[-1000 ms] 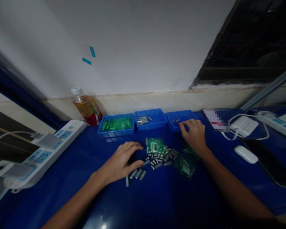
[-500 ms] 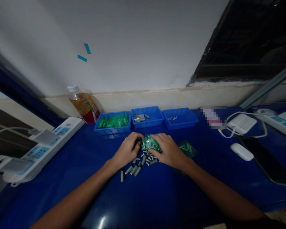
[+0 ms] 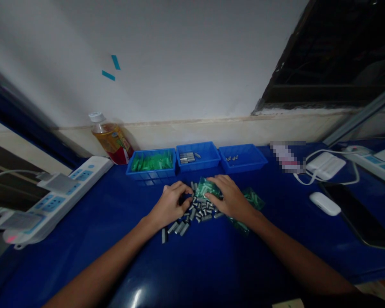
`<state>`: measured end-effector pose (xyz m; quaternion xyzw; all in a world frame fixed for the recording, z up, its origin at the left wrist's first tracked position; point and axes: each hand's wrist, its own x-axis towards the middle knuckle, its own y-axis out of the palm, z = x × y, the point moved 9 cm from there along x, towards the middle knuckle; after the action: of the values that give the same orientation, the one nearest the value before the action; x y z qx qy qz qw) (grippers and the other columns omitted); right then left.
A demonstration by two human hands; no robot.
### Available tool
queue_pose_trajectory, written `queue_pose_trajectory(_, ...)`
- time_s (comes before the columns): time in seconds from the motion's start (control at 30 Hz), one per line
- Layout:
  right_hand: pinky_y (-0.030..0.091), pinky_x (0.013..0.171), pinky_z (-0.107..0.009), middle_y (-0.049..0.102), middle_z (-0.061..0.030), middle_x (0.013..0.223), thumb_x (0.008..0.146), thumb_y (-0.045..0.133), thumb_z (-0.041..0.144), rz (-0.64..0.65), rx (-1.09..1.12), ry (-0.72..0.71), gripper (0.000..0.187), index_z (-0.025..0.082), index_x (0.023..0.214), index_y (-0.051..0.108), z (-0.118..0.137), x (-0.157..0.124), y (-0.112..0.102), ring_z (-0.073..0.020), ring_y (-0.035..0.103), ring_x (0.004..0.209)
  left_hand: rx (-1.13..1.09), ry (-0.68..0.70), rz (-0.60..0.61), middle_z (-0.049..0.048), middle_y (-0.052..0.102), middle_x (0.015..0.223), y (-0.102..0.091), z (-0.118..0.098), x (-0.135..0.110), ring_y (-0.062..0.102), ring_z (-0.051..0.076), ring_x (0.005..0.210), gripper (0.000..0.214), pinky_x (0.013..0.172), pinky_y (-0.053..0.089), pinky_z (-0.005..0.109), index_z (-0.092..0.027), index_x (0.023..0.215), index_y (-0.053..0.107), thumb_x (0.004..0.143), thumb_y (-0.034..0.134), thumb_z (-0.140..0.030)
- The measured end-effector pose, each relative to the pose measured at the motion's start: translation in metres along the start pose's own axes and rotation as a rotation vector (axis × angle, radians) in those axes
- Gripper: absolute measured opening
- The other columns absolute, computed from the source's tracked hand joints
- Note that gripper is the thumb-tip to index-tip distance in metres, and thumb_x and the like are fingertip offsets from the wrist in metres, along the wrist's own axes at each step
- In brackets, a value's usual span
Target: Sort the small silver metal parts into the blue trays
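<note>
My right hand (image 3: pixel 229 194) grips a small green plastic bag (image 3: pixel 206 187) with metal parts inside, its thumb across the front. Below the bag lies a loose pile of small screws (image 3: pixel 205 208) and grey metal standoffs (image 3: pixel 181 227) on the blue tabletop. To the left of the pile is my left hand (image 3: pixel 172 203), fingers curled, with a gap between thumb and index finger and nothing visible in it. Beside and partly behind my right wrist rest more green bags (image 3: pixel 254 199).
Three blue bins line the wall: one with green bags (image 3: pixel 151 174), one with standoffs (image 3: pixel 208 166), one with a few screws (image 3: pixel 250 165). A drink bottle (image 3: pixel 111 139) and power strip (image 3: pixel 59 199) stand left. A phone (image 3: pixel 361 216) and white case (image 3: pixel 325 203) lie right.
My left hand has come off the bag and sits slightly left of it. The bag has shifted up and right in my right hand, and more of the metal parts show beneath it.
</note>
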<state>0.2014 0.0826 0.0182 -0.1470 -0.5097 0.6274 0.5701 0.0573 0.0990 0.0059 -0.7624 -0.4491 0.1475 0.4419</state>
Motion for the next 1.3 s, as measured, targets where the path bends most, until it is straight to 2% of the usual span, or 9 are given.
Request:
queue_pose_trajectory(0.17, 0.038, 0.099, -0.048, 0.060, -0.0101, 0.113, 0.084, 0.057, 0.036, 0.092, 0.031, -0.038, 0.035, 0.018, 0.114, 0.058, 0.005, -0.002, 0.005, -0.0277, 0.045, 0.117, -0.003, -0.004, -0.019, 0.0024, 0.061, 0.088, -0.001, 0.002, 0.001, 0.057, 0.019, 0.084, 0.006, 0.074, 0.035, 0.032, -0.019, 0.086, 0.058, 0.082, 0.054, -0.020)
queue_pose_trajectory(0.33, 0.037, 0.100, -0.050, 0.058, -0.0109, 0.117, 0.083, 0.058, 0.036, 0.162, 0.047, -0.075, 0.038, 0.019, 0.117, 0.056, 0.010, -0.003, 0.006, -0.0276, 0.043, 0.120, -0.036, -0.005, -0.009, 0.0026, 0.061, 0.084, 0.001, 0.004, 0.002, 0.057, 0.018, 0.082, 0.005, 0.072, 0.037, 0.030, -0.018, 0.082, 0.057, 0.083, 0.052, -0.019)
queue_pose_trajectory(0.47, 0.037, 0.100, -0.050, 0.056, -0.0112, 0.118, 0.081, 0.060, 0.036, 0.183, 0.058, -0.110, 0.039, 0.020, 0.117, 0.057, 0.018, -0.004, 0.004, -0.0281, 0.042, 0.120, -0.079, -0.026, -0.048, 0.0033, 0.060, 0.084, -0.005, 0.005, 0.002, 0.056, 0.017, 0.081, 0.006, 0.071, 0.039, 0.028, -0.017, 0.083, 0.056, 0.085, 0.051, -0.020)
queue_pose_trajectory(0.63, 0.040, 0.097, -0.050, 0.055, -0.0119, 0.117, 0.080, 0.062, 0.030, 0.067, 0.083, -0.112, 0.035, 0.021, 0.113, 0.058, 0.028, -0.001, -0.003, -0.0279, 0.044, 0.117, -0.305, -0.019, -0.059, 0.0011, 0.056, 0.076, -0.009, 0.003, 0.001, 0.053, 0.012, 0.070, 0.011, 0.065, 0.040, 0.024, -0.015, 0.083, 0.056, 0.087, 0.051, -0.025)
queue_pose_trajectory(0.77, 0.041, 0.095, -0.046, 0.061, -0.0099, 0.108, 0.084, 0.056, 0.021, -0.033, 0.117, -0.149, 0.027, 0.019, 0.112, 0.057, 0.037, 0.000, -0.006, -0.0251, 0.048, 0.112, -0.630, -0.071, -0.006, -0.0023, 0.051, 0.068, -0.001, 0.008, -0.001, 0.046, 0.009, 0.060, 0.019, 0.057, 0.037, 0.021, -0.014, 0.082, 0.054, 0.084, 0.057, -0.032)
queue_pose_trajectory(0.9, 0.044, 0.088, -0.041, 0.063, -0.0074, 0.102, 0.086, 0.056, 0.021, -0.039, 0.205, -0.169, 0.020, 0.021, 0.106, 0.059, 0.047, 0.001, -0.007, -0.0228, 0.052, 0.103, -0.919, -0.114, 0.108, -0.0035, 0.050, 0.065, 0.011, 0.006, -0.003, 0.043, 0.007, 0.057, 0.023, 0.054, 0.034, 0.019, -0.013, 0.083, 0.053, 0.081, 0.063, -0.034)
queue_pose_trajectory(1.07, 0.044, 0.081, -0.037, 0.064, -0.0056, 0.089, 0.087, 0.057, 0.024, -0.020, 0.242, -0.173, 0.007, 0.020, 0.092, 0.059, 0.053, 0.001, -0.003, -0.0205, 0.054, 0.092, -0.984, -0.139, 0.195, -0.0030, 0.052, 0.065, 0.019, 0.001, -0.003, 0.045, 0.006, 0.057, 0.024, 0.053, 0.033, 0.018, -0.013, 0.082, 0.053, 0.080, 0.064, -0.033)
queue_pose_trajectory(1.2, 0.042, 0.079, -0.036, 0.063, -0.0053, 0.086, 0.089, 0.054, 0.024, -0.017, 0.217, -0.155, 0.006, 0.019, 0.086, 0.056, 0.049, 0.000, 0.001, -0.0194, 0.053, 0.090, -0.948, -0.082, 0.070, -0.0020, 0.053, 0.070, 0.010, 0.000, -0.003, 0.045, 0.007, 0.058, 0.022, 0.054, 0.036, 0.018, -0.014, 0.085, 0.050, 0.081, 0.064, -0.032)
queue_pose_trajectory(1.3, 0.041, 0.080, -0.036, 0.063, -0.0049, 0.084, 0.090, 0.051, 0.023, -0.021, 0.208, -0.140, 0.010, 0.019, 0.083, 0.056, 0.047, 0.000, 0.002, -0.0194, 0.053, 0.089, -0.738, 0.064, -0.050, 0.0010, 0.057, 0.081, -0.004, -0.010, -0.006, 0.050, 0.009, 0.066, 0.025, 0.062, 0.042, 0.021, -0.016, 0.100, 0.053, 0.081, 0.064, -0.025)
